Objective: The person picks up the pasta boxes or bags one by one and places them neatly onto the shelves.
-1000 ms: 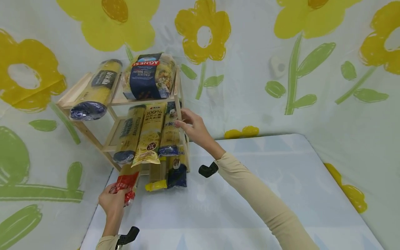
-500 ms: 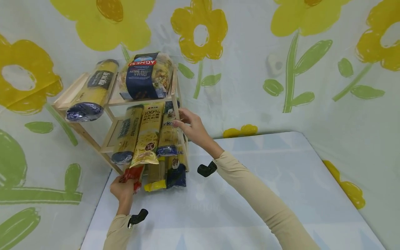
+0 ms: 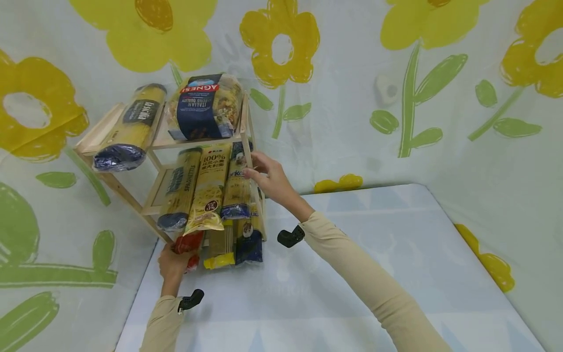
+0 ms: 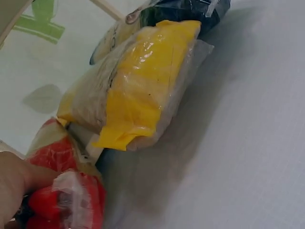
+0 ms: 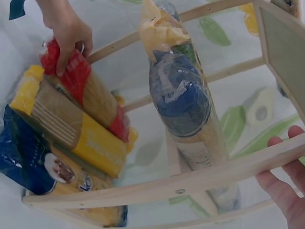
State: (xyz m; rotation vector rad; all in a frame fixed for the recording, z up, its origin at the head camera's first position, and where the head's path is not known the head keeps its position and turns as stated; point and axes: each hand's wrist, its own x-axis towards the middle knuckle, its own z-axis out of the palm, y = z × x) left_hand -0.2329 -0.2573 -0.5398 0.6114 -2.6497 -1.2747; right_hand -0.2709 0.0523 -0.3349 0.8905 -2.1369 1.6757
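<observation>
At the bottom left of the wooden rack [image 3: 98, 142], my left hand [image 3: 171, 265] grips the front end of a red-ended spaghetti pack [image 3: 191, 240]. In the right wrist view, this pack [image 5: 81, 76] lies on the lowest level, beside a yellow-ended pasta pack [image 5: 62, 114] and a navy-ended pasta pack [image 5: 57, 167]. The middle shelf hides its far part in the head view. My right hand [image 3: 276, 182] holds the rack's right front post [image 5: 214, 176], thumb on one side and fingers on the other.
On the middle shelf lie a blue-ended spaghetti pack [image 3: 178, 188], a yellow noodle pack [image 3: 210, 188] and another pasta pack [image 3: 237, 190]. The top carries a long pasta pack [image 3: 134, 122] and a bulky pasta bag [image 3: 202, 107]. White table surface [image 3: 352, 254] stretches to the right.
My left hand has moved forward and right toward the rack, sliding the red-ended spaghetti pack deeper into the lowest level. My right hand has stayed on the post.
</observation>
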